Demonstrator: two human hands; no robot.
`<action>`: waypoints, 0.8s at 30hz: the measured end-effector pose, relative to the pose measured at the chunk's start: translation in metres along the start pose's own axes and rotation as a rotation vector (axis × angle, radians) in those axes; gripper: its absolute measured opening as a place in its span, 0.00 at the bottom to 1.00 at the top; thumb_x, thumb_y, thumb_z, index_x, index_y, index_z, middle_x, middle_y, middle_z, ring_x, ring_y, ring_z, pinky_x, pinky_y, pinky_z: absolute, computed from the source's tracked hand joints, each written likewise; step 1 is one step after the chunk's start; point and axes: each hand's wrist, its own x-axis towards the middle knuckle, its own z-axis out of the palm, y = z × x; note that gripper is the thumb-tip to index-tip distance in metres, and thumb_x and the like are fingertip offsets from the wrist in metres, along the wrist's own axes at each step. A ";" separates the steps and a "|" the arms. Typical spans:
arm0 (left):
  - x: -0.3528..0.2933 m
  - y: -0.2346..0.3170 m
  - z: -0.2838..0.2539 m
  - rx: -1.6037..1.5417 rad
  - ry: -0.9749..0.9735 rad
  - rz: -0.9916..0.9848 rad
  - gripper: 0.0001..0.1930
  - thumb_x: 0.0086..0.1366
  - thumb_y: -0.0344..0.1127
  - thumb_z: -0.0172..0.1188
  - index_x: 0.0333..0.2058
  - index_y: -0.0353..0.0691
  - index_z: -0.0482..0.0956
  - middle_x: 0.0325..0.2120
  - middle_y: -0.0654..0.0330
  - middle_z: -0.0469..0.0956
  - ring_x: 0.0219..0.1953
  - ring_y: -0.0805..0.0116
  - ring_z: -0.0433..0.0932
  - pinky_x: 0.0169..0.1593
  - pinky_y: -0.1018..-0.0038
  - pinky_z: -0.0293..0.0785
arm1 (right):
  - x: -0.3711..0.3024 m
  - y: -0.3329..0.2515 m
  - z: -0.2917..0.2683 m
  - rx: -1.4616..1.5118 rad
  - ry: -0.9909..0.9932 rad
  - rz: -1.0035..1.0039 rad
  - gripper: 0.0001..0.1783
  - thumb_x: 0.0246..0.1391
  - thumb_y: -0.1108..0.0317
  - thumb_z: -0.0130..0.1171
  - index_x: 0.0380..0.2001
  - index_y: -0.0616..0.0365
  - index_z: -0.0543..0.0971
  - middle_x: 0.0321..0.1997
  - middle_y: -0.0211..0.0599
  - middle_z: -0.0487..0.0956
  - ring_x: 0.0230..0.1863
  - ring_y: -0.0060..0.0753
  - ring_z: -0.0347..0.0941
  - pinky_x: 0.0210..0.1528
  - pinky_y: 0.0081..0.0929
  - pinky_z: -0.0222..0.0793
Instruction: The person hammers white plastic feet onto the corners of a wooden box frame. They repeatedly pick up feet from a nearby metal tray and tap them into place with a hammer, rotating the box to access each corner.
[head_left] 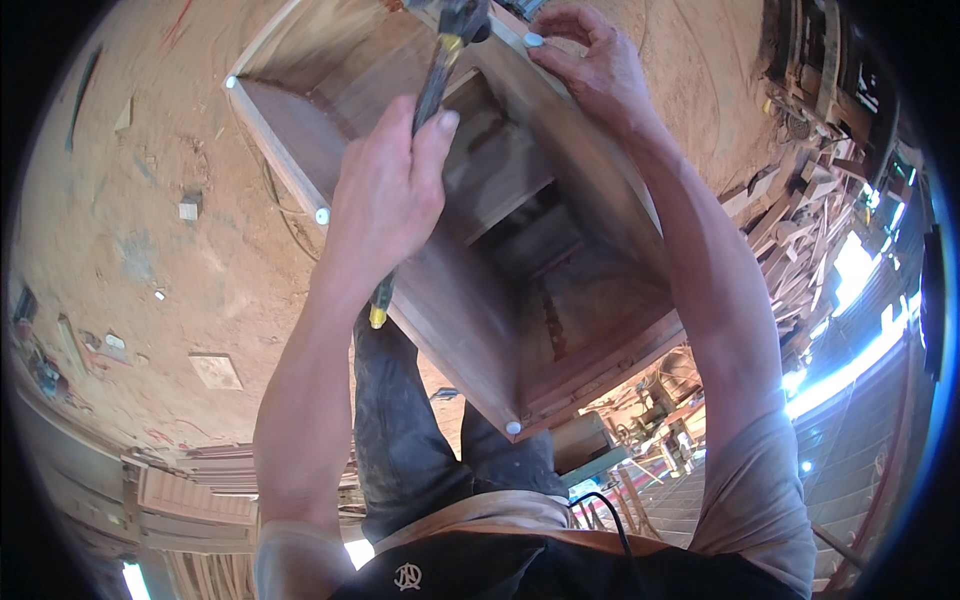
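My left hand (388,198) is closed around the dark handle of a hammer (433,88), whose head is at the top edge of the view. A wooden cabinet frame (455,325) with an open, hollow inside lies before me. At its far edge, the thumb and fingers of my right hand (608,78) pinch a small round white furniture glide (533,40) against the wood. Similar white glides sit on the left corner (232,82), the left edge (322,216) and the near corner (513,428) of the cabinet.
Scrap wood (795,215) is heaped at the right. Small wood blocks (190,207) and a flat board piece (215,371) lie on the dusty brown floor (110,270) at the left. Stacked timber (195,497) stands at the lower left. My legs (400,420) are close to the cabinet's near side.
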 end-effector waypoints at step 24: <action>-0.089 -0.072 -0.018 -0.356 0.049 -0.503 0.17 0.78 0.44 0.53 0.53 0.36 0.74 0.24 0.63 0.72 0.19 0.73 0.72 0.24 0.72 0.69 | -0.018 -0.039 0.014 -0.496 0.110 -0.441 0.13 0.60 0.57 0.66 0.43 0.51 0.87 0.43 0.34 0.83 0.43 0.40 0.80 0.50 0.43 0.75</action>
